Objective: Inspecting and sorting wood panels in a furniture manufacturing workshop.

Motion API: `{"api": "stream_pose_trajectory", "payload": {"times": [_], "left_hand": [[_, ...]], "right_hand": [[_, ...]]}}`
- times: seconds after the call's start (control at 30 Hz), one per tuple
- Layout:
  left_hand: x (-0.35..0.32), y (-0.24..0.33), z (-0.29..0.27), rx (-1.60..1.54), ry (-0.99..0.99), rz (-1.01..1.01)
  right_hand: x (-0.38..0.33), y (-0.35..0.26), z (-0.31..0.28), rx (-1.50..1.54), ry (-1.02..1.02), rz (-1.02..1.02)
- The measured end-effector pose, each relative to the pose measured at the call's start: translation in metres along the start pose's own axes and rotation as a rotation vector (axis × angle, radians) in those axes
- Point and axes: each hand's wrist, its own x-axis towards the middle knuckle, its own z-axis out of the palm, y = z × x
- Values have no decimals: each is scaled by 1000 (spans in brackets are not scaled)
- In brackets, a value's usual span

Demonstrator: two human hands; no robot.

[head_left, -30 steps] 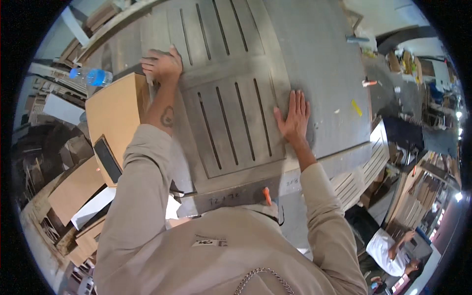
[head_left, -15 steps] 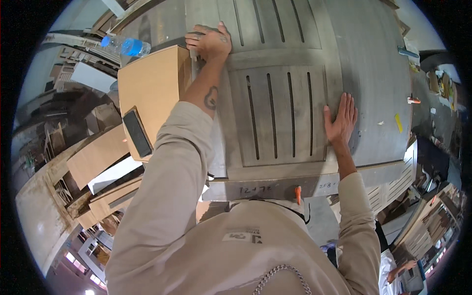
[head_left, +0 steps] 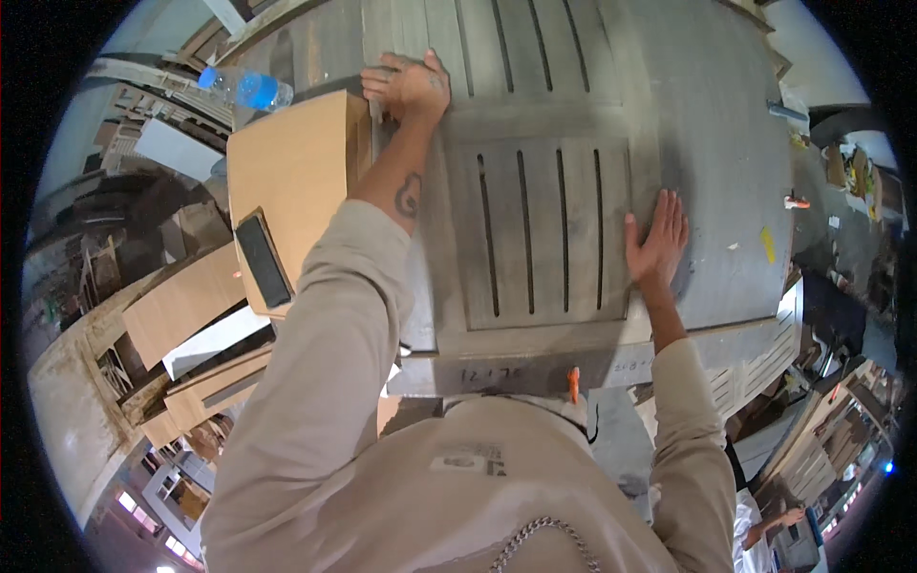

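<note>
The slotted grey panel [head_left: 535, 229] fills the frame's centre. The left hand [head_left: 411, 88] curls its fingers over its upper-left edge; the right hand [head_left: 657, 244] lies flat, fingers together, mid-right.

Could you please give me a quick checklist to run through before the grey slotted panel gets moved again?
1. Left hand grips the far left edge of the grey slotted panel, fingers curled over it: ok.
2. Right hand lies flat on the panel's right side, fingers spread, not gripping: ok for pressing, not ok for lifting.
3. Panel rests flat on the work table: ok.
4. Cardboard sheet sits close against the panel's left edge: not ok if sliding left.
5. Dark phone-like slab lies loose on the cardboard: not ok.
6. Plastic bottle is clear of the panel: ok.
</note>
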Motion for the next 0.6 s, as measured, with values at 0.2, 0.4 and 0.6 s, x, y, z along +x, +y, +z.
{"api": "stream_pose_trajectory", "payload": {"times": [0.2,0.4,0.6], "left_hand": [[1,12,-23,64,-98,-9],[1,2,-19,111,-38,11],[3,14,-31,122,-118,-65]], "right_hand": [[-2,-5,-9,1,-28,10],[-4,-7,-12,-6,-41,10],[-1,-5,-11,11,-34,14]]}}
